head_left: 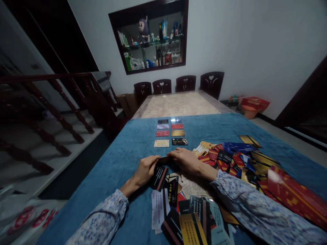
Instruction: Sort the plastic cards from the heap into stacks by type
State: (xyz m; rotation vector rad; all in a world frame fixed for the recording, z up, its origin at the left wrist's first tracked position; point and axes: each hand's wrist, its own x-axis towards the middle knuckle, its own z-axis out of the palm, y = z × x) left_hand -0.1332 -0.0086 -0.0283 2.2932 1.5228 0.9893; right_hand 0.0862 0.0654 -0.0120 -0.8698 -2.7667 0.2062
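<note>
Our left hand [145,170] has its thumb and fingers pinched together on one end of a thin card [164,157]. Our right hand [186,160] has its fingertips closed on the other end. We see the card almost edge-on, so we cannot tell what is on it. It is between our hands, just in front of us, over a blue cloth [109,163].

Past the card, we see eight cards in two lines of four. The nearest two are a cream card [161,143] on the left and a black card [179,141] on the right. Behind them are a red card [162,133] and a gold card [177,133].

A messy heap of cards [224,156] lies to the right of our right hand. A shiny red packet [296,190] is at the far right. More cards overlap between our arms, with a gold striped card [192,228] near the bottom. At the far end of the table [178,103] stand four dark chairs [186,84].
</note>
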